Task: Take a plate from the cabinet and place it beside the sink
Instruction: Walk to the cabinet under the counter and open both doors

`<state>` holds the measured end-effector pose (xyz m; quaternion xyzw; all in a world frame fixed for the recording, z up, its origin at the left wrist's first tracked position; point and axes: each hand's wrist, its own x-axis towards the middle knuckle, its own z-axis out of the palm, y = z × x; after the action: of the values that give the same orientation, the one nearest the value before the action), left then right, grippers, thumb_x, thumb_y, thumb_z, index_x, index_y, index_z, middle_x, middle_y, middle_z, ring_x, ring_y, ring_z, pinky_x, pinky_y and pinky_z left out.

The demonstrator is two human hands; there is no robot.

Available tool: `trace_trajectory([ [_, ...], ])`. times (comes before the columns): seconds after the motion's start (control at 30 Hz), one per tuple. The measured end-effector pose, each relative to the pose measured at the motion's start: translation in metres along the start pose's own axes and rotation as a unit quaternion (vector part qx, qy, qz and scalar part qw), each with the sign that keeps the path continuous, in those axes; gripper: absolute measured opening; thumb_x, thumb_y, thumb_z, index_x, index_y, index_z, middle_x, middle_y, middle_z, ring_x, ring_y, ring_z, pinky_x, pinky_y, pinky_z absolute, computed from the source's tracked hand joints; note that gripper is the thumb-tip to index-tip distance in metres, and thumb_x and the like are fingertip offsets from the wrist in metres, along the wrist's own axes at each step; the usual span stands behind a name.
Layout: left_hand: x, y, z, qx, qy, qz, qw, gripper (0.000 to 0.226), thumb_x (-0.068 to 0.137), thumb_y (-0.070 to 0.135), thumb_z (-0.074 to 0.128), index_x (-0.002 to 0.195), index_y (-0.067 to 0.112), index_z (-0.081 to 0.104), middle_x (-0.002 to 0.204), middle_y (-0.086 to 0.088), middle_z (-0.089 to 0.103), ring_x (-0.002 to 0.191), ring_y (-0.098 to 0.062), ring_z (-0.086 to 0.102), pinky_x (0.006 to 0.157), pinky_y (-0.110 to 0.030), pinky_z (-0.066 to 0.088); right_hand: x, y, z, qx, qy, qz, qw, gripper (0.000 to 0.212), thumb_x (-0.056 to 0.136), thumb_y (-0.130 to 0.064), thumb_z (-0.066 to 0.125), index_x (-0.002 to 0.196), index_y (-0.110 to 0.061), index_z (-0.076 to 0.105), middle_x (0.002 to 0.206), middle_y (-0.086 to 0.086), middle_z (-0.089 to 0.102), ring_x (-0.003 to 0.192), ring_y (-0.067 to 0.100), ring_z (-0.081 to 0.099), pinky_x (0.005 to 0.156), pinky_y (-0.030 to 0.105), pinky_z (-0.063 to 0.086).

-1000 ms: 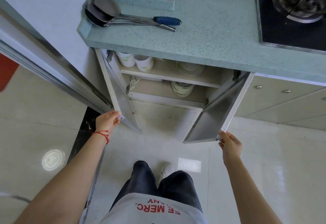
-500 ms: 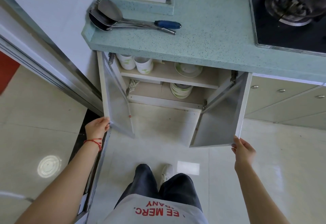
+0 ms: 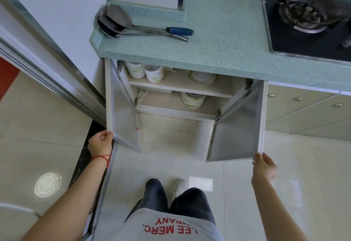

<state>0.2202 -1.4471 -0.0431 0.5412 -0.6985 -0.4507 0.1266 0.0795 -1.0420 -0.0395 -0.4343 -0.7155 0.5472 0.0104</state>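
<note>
The cabinet (image 3: pixel 180 87) under the green speckled counter stands with both doors swung wide. A white plate with green marks (image 3: pixel 200 77) lies on the upper shelf at the right. A stack of similar plates (image 3: pixel 192 99) sits on the lower shelf. My left hand (image 3: pixel 100 142) grips the bottom corner of the left door (image 3: pixel 121 119). My right hand (image 3: pixel 264 166) holds the bottom corner of the right door (image 3: pixel 239 132). No sink is in view.
Two white cups (image 3: pixel 144 70) stand at the upper shelf's left. Metal ladles (image 3: pixel 136 26) lie on the counter (image 3: pixel 218 37), with a gas stove (image 3: pixel 307 22) to the right and jars at the back. A sliding door frame (image 3: pixel 47 73) runs along the left. Closed cabinet doors (image 3: pixel 303 111) continue rightward.
Both cabinet doors have swung further outward with my hands on their corners. The view has shifted, showing more of the counter and stove.
</note>
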Motion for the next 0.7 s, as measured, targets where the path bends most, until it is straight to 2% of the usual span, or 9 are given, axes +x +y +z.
trace_trajectory([
  [0.13,0.0,-0.002,-0.008,0.004,0.011,-0.01,1.0,0.026,0.085,0.013,0.056,0.102,-0.006,0.062,0.1,-0.026,0.066,0.094,-0.04,0.061,0.082,-0.044,0.05,0.0,0.007,0.0,0.014,0.016,0.001,1.0,0.032,0.082,-0.014,0.056,0.112,-0.005,0.062,0.088,0.008,0.062,0.058,0.009,0.052,0.062,0.019,0.044],
  [0.27,-0.001,-0.008,-0.014,-0.004,0.022,-0.034,0.999,0.023,0.085,0.014,0.057,0.094,-0.006,0.063,0.095,-0.028,0.067,0.093,-0.041,0.061,0.083,-0.047,0.05,-0.004,0.013,0.0,0.03,0.039,0.02,0.999,0.027,0.083,-0.015,0.054,0.107,-0.006,0.063,0.066,-0.002,0.059,0.055,0.004,0.057,0.043,0.003,0.043],
  [0.33,-0.008,-0.01,-0.012,-0.009,0.03,-0.053,0.998,0.021,0.085,0.012,0.057,0.09,-0.007,0.064,0.094,-0.026,0.067,0.094,-0.04,0.061,0.085,-0.045,0.048,-0.011,0.017,0.002,0.031,0.041,0.032,0.998,0.027,0.083,-0.015,0.054,0.106,-0.003,0.062,0.065,-0.001,0.059,0.052,0.004,0.06,0.04,0.001,0.04],
  [0.43,-0.025,-0.01,-0.002,-0.009,-0.01,-0.052,0.999,0.024,0.087,0.013,0.053,0.094,-0.008,0.063,0.097,-0.02,0.066,0.097,-0.033,0.059,0.081,-0.036,0.042,-0.033,0.027,0.018,0.015,0.002,0.044,0.999,0.028,0.087,-0.011,0.054,0.112,0.0,0.059,0.086,0.011,0.062,0.073,0.018,0.062,0.06,0.013,0.052],
  [0.53,-0.041,-0.005,0.012,0.004,-0.087,-0.014,0.996,0.03,0.09,0.016,0.051,0.112,-0.003,0.058,0.113,-0.018,0.062,0.107,-0.031,0.056,0.086,-0.033,0.041,-0.064,0.032,0.042,-0.032,-0.072,-0.003,0.997,0.028,0.088,-0.012,0.053,0.112,0.002,0.059,0.089,0.013,0.061,0.074,0.022,0.059,0.06,0.017,0.051],
  [0.63,-0.047,-0.003,0.025,0.03,-0.165,0.061,0.984,0.032,0.09,0.014,0.051,0.118,0.001,0.055,0.123,-0.016,0.059,0.116,-0.03,0.053,0.097,-0.035,0.04,-0.096,0.031,0.063,-0.099,-0.158,-0.064,0.98,0.028,0.09,-0.017,0.051,0.113,-0.003,0.059,0.097,0.013,0.066,0.092,0.027,0.061,0.083,0.033,0.05],
  [0.67,-0.048,-0.001,0.029,0.052,-0.192,0.096,0.975,0.033,0.09,0.015,0.051,0.12,0.001,0.054,0.125,-0.015,0.058,0.118,-0.029,0.051,0.098,-0.033,0.038,-0.105,0.029,0.068,-0.115,-0.187,-0.087,0.972,0.029,0.091,-0.019,0.05,0.115,-0.005,0.058,0.104,0.011,0.066,0.097,0.026,0.06,0.087,0.032,0.047],
  [0.7,-0.048,0.0,0.033,0.078,-0.214,0.133,0.965,0.035,0.09,0.016,0.052,0.122,0.002,0.053,0.127,-0.014,0.056,0.12,-0.028,0.05,0.099,-0.031,0.036,-0.112,0.027,0.072,-0.129,-0.212,-0.11,0.963,0.03,0.092,-0.02,0.05,0.117,-0.006,0.057,0.109,0.009,0.064,0.1,0.022,0.058,0.084,0.025,0.043],
])
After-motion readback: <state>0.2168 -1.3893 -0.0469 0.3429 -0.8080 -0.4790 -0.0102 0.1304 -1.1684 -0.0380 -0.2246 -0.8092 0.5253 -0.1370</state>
